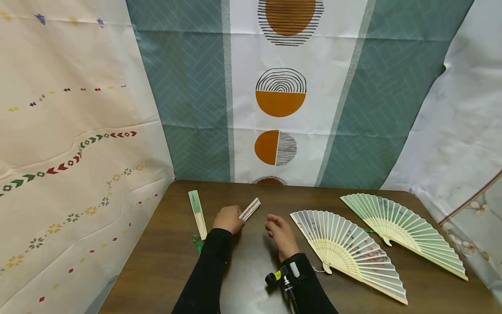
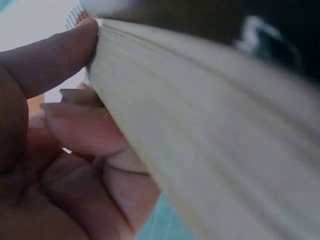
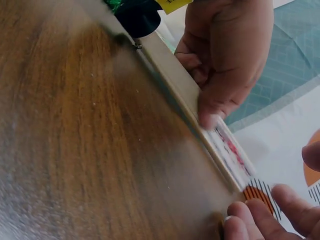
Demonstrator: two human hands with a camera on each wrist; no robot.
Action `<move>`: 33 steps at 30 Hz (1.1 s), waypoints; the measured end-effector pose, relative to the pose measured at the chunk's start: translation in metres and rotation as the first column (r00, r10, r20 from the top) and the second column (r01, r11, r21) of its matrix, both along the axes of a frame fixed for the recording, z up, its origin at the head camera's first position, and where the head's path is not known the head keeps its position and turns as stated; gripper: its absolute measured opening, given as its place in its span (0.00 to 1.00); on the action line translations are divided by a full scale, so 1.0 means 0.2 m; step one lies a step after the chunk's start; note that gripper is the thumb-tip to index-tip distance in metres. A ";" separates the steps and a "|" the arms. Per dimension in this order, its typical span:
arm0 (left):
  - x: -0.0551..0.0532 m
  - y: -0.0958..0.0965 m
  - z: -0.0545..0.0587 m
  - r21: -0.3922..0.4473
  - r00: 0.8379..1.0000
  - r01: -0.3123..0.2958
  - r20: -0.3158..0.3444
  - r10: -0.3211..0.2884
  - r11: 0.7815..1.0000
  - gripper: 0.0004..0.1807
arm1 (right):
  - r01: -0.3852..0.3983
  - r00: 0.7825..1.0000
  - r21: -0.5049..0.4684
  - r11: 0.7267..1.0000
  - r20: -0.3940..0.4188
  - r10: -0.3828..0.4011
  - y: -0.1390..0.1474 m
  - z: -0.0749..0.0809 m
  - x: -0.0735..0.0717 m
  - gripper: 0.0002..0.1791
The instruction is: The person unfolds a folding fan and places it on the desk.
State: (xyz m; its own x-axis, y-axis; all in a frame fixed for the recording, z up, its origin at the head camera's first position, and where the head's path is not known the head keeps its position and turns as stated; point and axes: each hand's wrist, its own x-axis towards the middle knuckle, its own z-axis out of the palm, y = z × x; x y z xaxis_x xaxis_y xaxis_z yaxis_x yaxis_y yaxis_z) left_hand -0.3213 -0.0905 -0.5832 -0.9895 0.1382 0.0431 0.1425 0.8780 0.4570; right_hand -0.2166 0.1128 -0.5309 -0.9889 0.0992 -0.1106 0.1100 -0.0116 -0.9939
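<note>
My left hand (image 1: 228, 219) grips a folded hand fan (image 1: 251, 208) around its middle, its far end slanting up to the right. Pale wooden ribs of this fan (image 2: 200, 115) fill much of the left wrist view, pinched between thumb and fingers. The right wrist view shows red and black print on the white paper end of the fan (image 3: 231, 150). My right hand (image 1: 282, 237) is held a short way to the right, fingers loosely bent around nothing. Its fingertips (image 3: 257, 212) appear close beyond the fan's paper end.
A folded green fan (image 1: 197, 213) with a green tassel (image 1: 198, 244) lies left of my left hand. To the right, a spread white fan (image 1: 345, 248) and a spread green fan (image 1: 404, 226) lie on the brown table (image 1: 149, 261). Patterned cloths (image 1: 192, 87) hang behind.
</note>
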 end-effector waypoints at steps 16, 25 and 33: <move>0.33 0.20 0.53 0.690 0.895 0.148 0.211 -0.392 0.709 0.09 | -0.025 0.997 -0.019 0.999 -0.080 0.024 0.07 0.22 0.04 0.27; 0.35 0.28 0.56 0.785 0.915 0.025 0.232 -0.330 0.619 0.12 | -0.036 0.998 -0.041 0.999 -0.057 0.034 0.14 0.25 0.05 0.19; 0.35 0.29 0.55 0.800 0.924 0.011 0.221 -0.311 0.600 0.09 | -0.017 1.000 -0.081 0.997 -0.014 0.016 0.16 0.24 0.03 0.14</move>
